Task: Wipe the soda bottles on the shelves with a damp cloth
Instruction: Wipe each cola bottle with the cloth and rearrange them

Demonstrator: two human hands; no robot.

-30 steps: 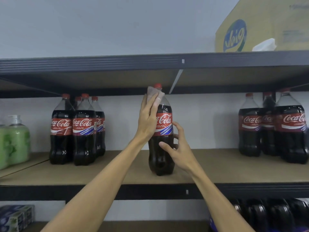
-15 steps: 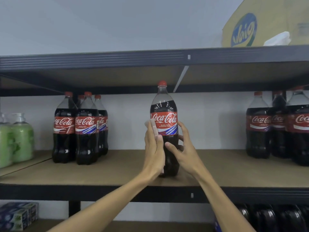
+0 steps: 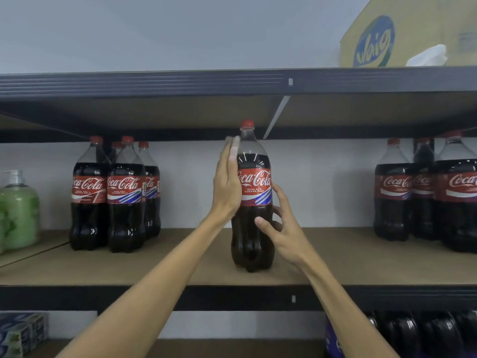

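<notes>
Left hand (image 3: pixel 227 184) is rising up the bottle (image 3: pixel 258 182), flat open grip pressing cloth (image 3: pixel 235 142); right hand (image 3: pixel 282 229) is clasping its lower side.

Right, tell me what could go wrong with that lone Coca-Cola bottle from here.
1. The left hand presses flat and high on the Coca-Cola bottle, which stands alone near the front edge of the shelf; a hard sideways stroke might tip it.
2. The right hand steadies it with spread fingers only, so it may slip.
3. Its red cap sits close beneath the upper shelf; lifting could knock it.
</notes>
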